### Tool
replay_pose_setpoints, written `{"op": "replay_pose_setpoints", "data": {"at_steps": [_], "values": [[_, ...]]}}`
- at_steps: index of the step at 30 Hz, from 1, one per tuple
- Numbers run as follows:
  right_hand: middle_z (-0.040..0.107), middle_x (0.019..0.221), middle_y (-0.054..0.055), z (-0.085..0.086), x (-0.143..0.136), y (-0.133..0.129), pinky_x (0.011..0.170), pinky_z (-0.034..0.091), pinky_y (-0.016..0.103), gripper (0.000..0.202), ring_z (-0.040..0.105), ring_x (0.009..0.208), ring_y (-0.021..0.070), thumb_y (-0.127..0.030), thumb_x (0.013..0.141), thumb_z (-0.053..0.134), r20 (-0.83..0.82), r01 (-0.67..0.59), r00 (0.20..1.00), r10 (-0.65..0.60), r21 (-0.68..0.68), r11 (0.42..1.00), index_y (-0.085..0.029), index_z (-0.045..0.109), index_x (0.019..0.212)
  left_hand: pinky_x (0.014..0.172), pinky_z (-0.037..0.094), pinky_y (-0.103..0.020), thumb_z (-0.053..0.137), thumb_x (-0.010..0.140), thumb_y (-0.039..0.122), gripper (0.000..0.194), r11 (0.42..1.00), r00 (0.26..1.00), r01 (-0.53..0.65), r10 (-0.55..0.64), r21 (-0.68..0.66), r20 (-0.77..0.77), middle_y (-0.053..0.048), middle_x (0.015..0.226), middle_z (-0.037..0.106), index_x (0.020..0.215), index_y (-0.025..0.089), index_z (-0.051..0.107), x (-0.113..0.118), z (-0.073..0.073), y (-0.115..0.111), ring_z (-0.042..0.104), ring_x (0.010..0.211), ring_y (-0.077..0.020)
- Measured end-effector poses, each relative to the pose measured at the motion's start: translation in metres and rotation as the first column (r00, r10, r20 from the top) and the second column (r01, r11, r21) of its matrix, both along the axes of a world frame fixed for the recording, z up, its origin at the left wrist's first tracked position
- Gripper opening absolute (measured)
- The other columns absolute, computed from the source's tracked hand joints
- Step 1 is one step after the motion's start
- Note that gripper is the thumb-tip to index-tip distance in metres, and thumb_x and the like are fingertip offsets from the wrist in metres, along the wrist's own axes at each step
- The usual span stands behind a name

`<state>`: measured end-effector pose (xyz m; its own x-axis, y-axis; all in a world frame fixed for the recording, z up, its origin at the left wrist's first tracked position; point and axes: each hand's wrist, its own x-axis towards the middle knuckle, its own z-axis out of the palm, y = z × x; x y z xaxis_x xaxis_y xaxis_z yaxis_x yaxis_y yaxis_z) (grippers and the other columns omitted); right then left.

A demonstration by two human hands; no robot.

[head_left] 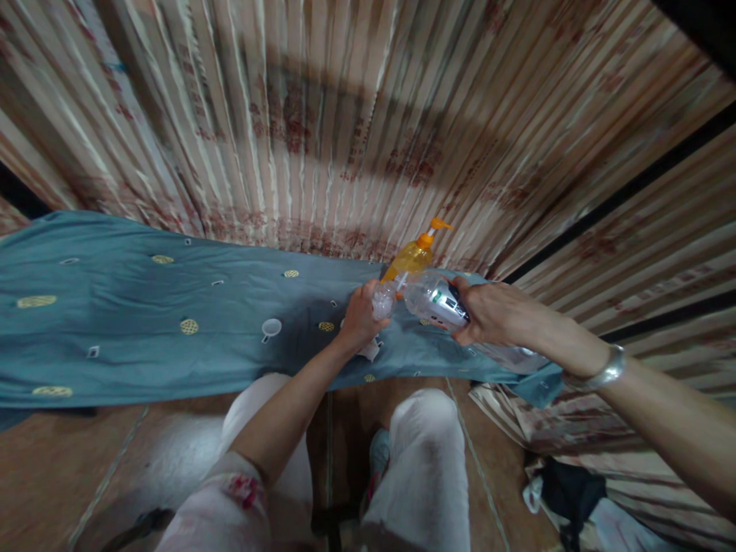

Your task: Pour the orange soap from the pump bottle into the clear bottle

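My right hand (488, 310) is wrapped round a large clear plastic bottle (437, 301), which is tilted with its neck pointing left. In my left hand (362, 318) is a small clear container (382, 300), its opening close to the bottle's neck. Whether the two touch, I cannot tell. Just behind them stands a pump bottle (411, 257) of yellow liquid with an orange pump head. A small whitish item (371, 349), too unclear to name, shows below my left hand.
A blue-green cloth (132, 307) with pineapple prints covers the long narrow surface. Pleated patterned curtains (322, 138) hang behind and at the right, with dark bars across them. Dark and pale fabric (572, 491) lies on the floor at the lower right.
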<state>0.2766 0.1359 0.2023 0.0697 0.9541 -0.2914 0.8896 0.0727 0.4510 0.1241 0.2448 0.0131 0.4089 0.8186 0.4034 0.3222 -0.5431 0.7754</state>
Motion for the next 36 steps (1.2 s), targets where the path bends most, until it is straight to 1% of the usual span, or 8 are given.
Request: {"op": "replay_pose_setpoints", "data": {"at_steps": [4, 16, 19, 22, 27, 32, 36], "values": [[0.070, 0.082, 0.013, 0.0013, -0.0021, 0.0002, 0.055, 0.035, 0.031, 0.063, 0.068, 0.077, 0.0289, -0.046, 0.073, 0.061, 0.011, 0.015, 1.000, -0.015, -0.004, 1.000, -0.008, 0.046, 0.121, 0.097, 0.045, -0.044, 0.074, 0.059, 0.012, 0.077, 1.000, 1.000, -0.005, 0.004, 0.021, 0.019, -0.011, 0.120, 0.057, 0.126, 0.020, 0.039, 0.0008, -0.0016, 0.0002, 0.056, 0.114, -0.0293], [0.070, 0.080, 0.013, 0.0024, -0.0037, -0.0001, 0.055, 0.034, 0.030, 0.061, 0.068, 0.077, 0.0296, -0.044, 0.073, 0.060, 0.010, 0.010, 1.000, -0.010, -0.006, 1.000, -0.008, 0.046, 0.119, 0.101, 0.043, -0.045, 0.073, 0.060, 0.013, 0.075, 1.000, 1.000, 0.006, -0.006, 0.000, 0.010, -0.013, 0.123, 0.056, 0.126, 0.018, 0.039, -0.0002, 0.0022, -0.0010, 0.055, 0.116, -0.0299], [0.070, 0.083, 0.014, 0.0030, -0.0044, 0.0001, 0.055, 0.035, 0.030, 0.061, 0.068, 0.079, 0.0300, -0.043, 0.073, 0.060, 0.005, 0.011, 1.000, -0.011, -0.004, 1.000, -0.008, 0.045, 0.120, 0.100, 0.044, -0.045, 0.074, 0.060, 0.014, 0.076, 1.000, 1.000, 0.011, -0.011, 0.004, 0.018, -0.011, 0.124, 0.055, 0.127, 0.020, 0.039, -0.0009, 0.0016, -0.0011, 0.054, 0.117, -0.0296], [0.070, 0.082, 0.014, 0.0035, -0.0047, 0.0009, 0.054, 0.034, 0.031, 0.058, 0.068, 0.077, 0.0302, -0.043, 0.073, 0.059, 0.012, 0.014, 1.000, -0.014, -0.012, 1.000, -0.009, 0.046, 0.118, 0.099, 0.044, -0.044, 0.075, 0.059, 0.014, 0.077, 1.000, 1.000, 0.008, -0.008, 0.003, 0.018, -0.012, 0.122, 0.055, 0.127, 0.020, 0.039, -0.0006, -0.0003, -0.0006, 0.055, 0.116, -0.0293], [0.069, 0.078, 0.013, 0.0033, -0.0039, 0.0012, 0.053, 0.033, 0.030, 0.057, 0.068, 0.074, 0.0293, -0.044, 0.073, 0.059, 0.014, 0.000, 1.000, 0.000, -0.011, 1.000, -0.009, 0.047, 0.117, 0.099, 0.044, -0.043, 0.075, 0.059, 0.013, 0.077, 1.000, 1.000, 0.001, -0.002, 0.016, 0.031, -0.010, 0.122, 0.056, 0.127, 0.021, 0.039, 0.0009, -0.0025, 0.0006, 0.055, 0.115, -0.0284], [0.069, 0.078, 0.014, 0.0023, -0.0023, 0.0007, 0.053, 0.034, 0.031, 0.058, 0.067, 0.073, 0.0304, -0.044, 0.072, 0.061, -0.005, -0.001, 1.000, 0.001, 0.002, 1.000, -0.009, 0.048, 0.117, 0.099, 0.044, -0.044, 0.075, 0.059, 0.013, 0.077, 1.000, 1.000, 0.001, -0.001, 0.010, 0.014, -0.011, 0.120, 0.057, 0.127, 0.019, 0.039, 0.0009, -0.0006, 0.0002, 0.056, 0.113, -0.0288], [0.068, 0.077, 0.012, 0.0003, 0.0005, 0.0006, 0.054, 0.035, 0.030, 0.060, 0.067, 0.072, 0.0288, -0.047, 0.072, 0.062, -0.007, -0.005, 1.000, 0.005, 0.023, 1.000, -0.010, 0.048, 0.117, 0.099, 0.045, -0.044, 0.075, 0.060, 0.013, 0.076, 1.000, 1.000, 0.007, -0.007, 0.002, 0.015, -0.011, 0.122, 0.056, 0.127, 0.020, 0.038, 0.0006, 0.0000, -0.0005, 0.056, 0.114, -0.0288]]}}
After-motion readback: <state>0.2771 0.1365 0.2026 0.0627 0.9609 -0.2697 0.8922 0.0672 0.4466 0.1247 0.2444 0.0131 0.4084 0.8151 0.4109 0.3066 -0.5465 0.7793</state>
